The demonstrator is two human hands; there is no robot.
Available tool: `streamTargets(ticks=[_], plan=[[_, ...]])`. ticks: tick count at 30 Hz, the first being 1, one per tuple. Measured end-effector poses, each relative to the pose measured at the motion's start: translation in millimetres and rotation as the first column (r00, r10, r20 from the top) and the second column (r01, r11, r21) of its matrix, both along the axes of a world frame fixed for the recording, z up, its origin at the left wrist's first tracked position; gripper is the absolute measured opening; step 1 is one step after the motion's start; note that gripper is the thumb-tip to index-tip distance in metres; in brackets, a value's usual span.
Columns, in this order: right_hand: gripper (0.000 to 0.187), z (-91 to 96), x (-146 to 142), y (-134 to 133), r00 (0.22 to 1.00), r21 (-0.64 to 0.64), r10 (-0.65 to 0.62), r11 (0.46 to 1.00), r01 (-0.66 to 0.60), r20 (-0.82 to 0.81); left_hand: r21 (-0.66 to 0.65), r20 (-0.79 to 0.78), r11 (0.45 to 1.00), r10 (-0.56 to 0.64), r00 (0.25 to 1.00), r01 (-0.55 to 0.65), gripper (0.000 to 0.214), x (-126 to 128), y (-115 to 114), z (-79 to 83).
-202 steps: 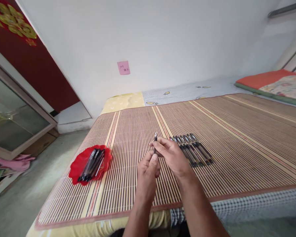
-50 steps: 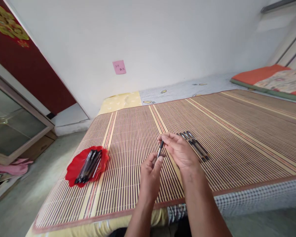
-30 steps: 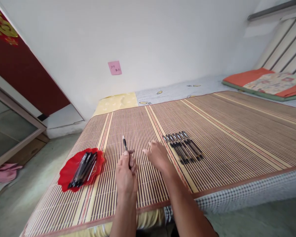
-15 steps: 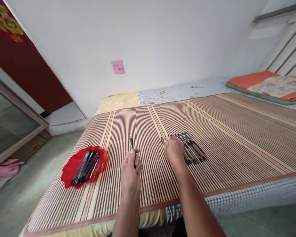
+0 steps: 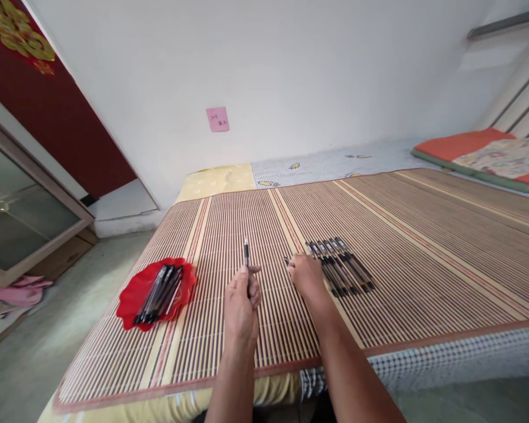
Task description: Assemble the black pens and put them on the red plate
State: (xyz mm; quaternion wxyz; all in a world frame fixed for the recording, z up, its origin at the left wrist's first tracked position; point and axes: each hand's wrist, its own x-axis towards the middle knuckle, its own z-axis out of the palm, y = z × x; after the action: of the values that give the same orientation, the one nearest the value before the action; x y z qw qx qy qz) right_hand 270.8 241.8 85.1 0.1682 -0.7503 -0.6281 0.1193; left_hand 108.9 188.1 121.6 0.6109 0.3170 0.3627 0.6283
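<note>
My left hand [image 5: 242, 294] is closed around an uncapped pen [image 5: 246, 251], its pale tip pointing up and away from me. My right hand [image 5: 305, 275] has its fingers pinched on a small dark piece [image 5: 287, 261] that looks like a pen cap; most of it is hidden by the fingers. Just right of that hand, a row of black pens [image 5: 346, 267] lies side by side on the striped mat [image 5: 273, 329]. Further left, a red scalloped dish [image 5: 130, 292] holds several more pens [image 5: 161, 292].
The mat covers a bed. Folded orange and floral bedding [image 5: 467, 145] lies at the far right. A pink note [image 5: 217, 119] is stuck to the white wall [image 5: 300, 70]. At left stands a glass-panelled cabinet [image 5: 22, 205], with pink cloth [image 5: 15, 292] on the floor below.
My right hand has drawn left and slightly toward me, off the row of pens, with the small dark piece still pinched. My left hand keeps the pen upright. The view has shifted slightly left.
</note>
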Motion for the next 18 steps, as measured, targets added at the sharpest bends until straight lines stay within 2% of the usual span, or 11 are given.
streamTargets(ticks=[5,7,8,10,12,15,16,18], plan=[[0.017,-2.7,-7,-2,0.993,0.038,-0.006,0.999,0.011,-0.116,-0.010,-0.038,1.000,-0.015,0.999,0.015,0.046,2,-1,2.2],[0.024,-1.4,-9,-1,0.964,0.093,0.000,0.995,0.026,-0.266,-0.020,-0.053,1.000,-0.022,0.998,0.021,0.048,2,-2,3.7],[0.026,0.4,-9,0,0.924,0.136,0.019,0.990,0.035,-0.382,-0.027,-0.062,0.999,-0.030,0.998,0.028,0.048,1,-2,3.9],[0.024,6.7,-8,0,0.763,0.231,0.100,0.971,0.067,-0.639,-0.036,-0.081,0.998,-0.056,0.995,0.053,0.048,0,-2,2.8],[0.022,15.5,-6,-1,0.541,0.298,0.193,0.948,0.111,-0.818,-0.037,-0.105,0.994,-0.105,0.989,0.101,0.048,-1,-1,-0.1],[0.025,29.4,-1,-5,0.241,0.318,0.264,0.922,0.220,-0.934,-0.036,-0.155,0.985,-0.175,0.972,0.171,0.046,-2,0,-5.4],[0.026,33.4,0,-7,0.169,0.315,0.278,0.914,0.254,-0.946,-0.036,-0.172,0.982,-0.187,0.967,0.183,0.045,-1,0,-6.9],[0.026,39.7,1,-10,0.071,0.311,0.304,0.902,0.300,-0.950,-0.035,-0.202,0.981,-0.196,0.959,0.193,0.045,0,-1,-8.6]])
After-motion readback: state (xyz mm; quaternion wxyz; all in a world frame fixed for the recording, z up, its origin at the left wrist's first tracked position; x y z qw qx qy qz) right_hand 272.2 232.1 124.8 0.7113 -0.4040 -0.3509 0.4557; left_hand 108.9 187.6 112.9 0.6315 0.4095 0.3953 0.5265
